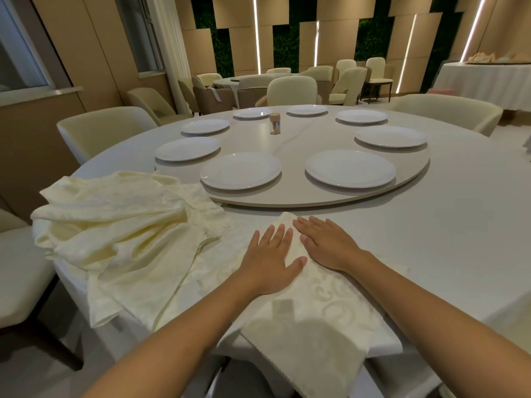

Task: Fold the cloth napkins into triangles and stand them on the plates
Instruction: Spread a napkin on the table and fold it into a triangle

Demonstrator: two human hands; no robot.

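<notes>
Napkin: the folded napkin [313, 300] lies on the table [459, 225] just in front of the turntable [316, 198], and its near end hangs over the table edge toward you.
Hands: your left hand [271, 258] and your right hand [327, 244] both lie flat on the napkin, fingers straight, side by side; they press it and grip nothing.
Risk, slipping: the overhanging end can pull the napkin off the table when you lift your palms, because the top looks smooth.
Risk, crease: if your palms push apart, the layers can shift and I judge the triangle comes out uneven.
Risk, pile: the loose pile of napkins [115, 234] lies left of the turntable, touching your napkin's area; a corner can get caught in the fold.
Risk, standing: the cloth looks soft, so a weak crease can let it fall over on a plate.
Plates: eight white plates [240, 170] sit round the turntable's rim, all bare; a small jar [275, 123] stands at its centre.
Room: cream chairs [106, 130] surround the table; beyond the turntable there are more chairs, panelled walls with light strips, and a draped side table [482, 81] to the right.
</notes>
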